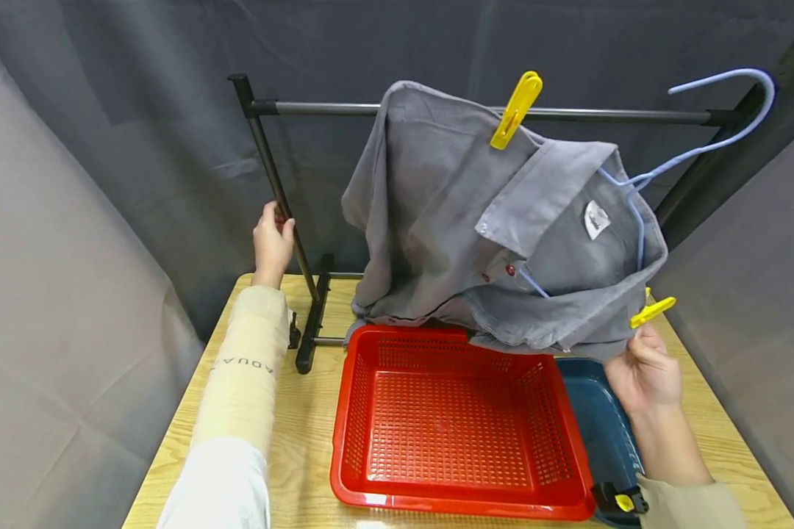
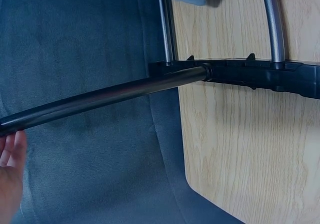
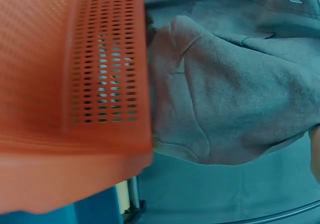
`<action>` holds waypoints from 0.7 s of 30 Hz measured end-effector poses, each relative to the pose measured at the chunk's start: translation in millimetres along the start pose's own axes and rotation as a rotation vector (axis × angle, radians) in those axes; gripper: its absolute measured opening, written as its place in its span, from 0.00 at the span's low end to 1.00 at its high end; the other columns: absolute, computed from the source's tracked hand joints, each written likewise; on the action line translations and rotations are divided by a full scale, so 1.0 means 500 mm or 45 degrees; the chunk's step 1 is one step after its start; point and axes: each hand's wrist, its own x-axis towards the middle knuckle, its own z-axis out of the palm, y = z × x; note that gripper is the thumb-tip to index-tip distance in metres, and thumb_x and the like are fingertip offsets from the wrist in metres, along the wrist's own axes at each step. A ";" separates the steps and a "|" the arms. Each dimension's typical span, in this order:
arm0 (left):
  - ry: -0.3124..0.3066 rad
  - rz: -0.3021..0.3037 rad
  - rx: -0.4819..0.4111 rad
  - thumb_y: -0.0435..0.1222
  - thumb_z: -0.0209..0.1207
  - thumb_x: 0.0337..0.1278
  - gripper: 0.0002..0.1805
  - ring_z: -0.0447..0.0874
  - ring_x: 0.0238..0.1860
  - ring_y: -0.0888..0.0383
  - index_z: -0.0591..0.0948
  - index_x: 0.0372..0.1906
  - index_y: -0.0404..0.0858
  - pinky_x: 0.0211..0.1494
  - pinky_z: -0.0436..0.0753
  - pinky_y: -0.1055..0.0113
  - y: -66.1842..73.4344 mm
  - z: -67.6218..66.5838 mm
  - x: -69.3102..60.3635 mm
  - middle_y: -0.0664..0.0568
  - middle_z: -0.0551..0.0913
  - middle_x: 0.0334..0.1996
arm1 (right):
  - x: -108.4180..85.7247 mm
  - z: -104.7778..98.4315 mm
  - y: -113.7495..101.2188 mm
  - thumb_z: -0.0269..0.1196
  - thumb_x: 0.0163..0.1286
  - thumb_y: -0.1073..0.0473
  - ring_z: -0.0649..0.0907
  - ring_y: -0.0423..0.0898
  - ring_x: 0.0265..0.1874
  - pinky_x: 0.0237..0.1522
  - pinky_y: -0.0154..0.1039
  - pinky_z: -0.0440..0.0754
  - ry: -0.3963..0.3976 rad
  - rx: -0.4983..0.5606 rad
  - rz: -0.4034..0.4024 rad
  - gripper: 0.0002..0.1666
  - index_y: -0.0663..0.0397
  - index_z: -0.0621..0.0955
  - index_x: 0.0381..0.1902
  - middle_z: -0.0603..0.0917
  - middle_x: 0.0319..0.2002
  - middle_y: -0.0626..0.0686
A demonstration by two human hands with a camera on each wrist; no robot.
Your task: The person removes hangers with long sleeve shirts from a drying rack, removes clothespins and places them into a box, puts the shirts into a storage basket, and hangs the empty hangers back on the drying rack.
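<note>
A grey button shirt (image 1: 437,206) hangs bunched in front of the drying rack's top bar (image 1: 324,109), hiding part of it. Inside its collar sits a light blue hanger (image 1: 691,153), whose hook stands free at the right, tilted. One yellow clothespin (image 1: 516,110) clips the shirt's upper edge; another yellow clothespin (image 1: 653,312) sits at its right side. With fingers behind and thumb in front, my left hand (image 1: 273,246) grips the rack's black left post (image 2: 105,99). My right hand (image 1: 645,375) holds the shirt's lower right edge, just below the second clothespin; some fingers are hidden.
Below the shirt, a red perforated basket (image 1: 450,498) stands on the wooden table (image 1: 298,441). A dark blue basin (image 1: 592,397) is partly under its right side. Grey cloth (image 1: 172,110) hangs behind and on both sides. The rack's black foot (image 1: 311,334) rests on the table.
</note>
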 end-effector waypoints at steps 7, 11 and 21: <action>-0.004 -0.004 -0.005 0.30 0.54 0.59 0.18 0.78 0.43 0.43 0.69 0.54 0.31 0.50 0.74 0.55 0.007 -0.002 -0.002 0.35 0.77 0.41 | -0.047 -0.019 0.011 0.34 0.68 0.75 0.66 0.57 0.61 0.64 0.47 0.61 -0.075 0.091 0.140 0.22 0.79 0.62 0.59 0.66 0.61 0.65; -0.003 -0.001 -0.008 0.29 0.54 0.59 0.18 0.78 0.43 0.43 0.69 0.54 0.30 0.50 0.74 0.55 0.006 -0.002 -0.003 0.35 0.77 0.41 | -0.072 -0.024 0.020 0.33 0.70 0.74 0.64 0.56 0.64 0.65 0.45 0.58 -0.090 0.112 0.231 0.24 0.75 0.59 0.63 0.64 0.63 0.64; -0.016 -0.007 -0.003 0.30 0.54 0.59 0.18 0.78 0.43 0.43 0.69 0.54 0.31 0.50 0.74 0.54 0.005 -0.001 -0.006 0.35 0.77 0.42 | -0.128 -0.039 0.036 0.27 0.73 0.69 0.59 0.53 0.66 0.67 0.44 0.55 -0.036 0.194 0.406 0.26 0.70 0.57 0.66 0.60 0.66 0.63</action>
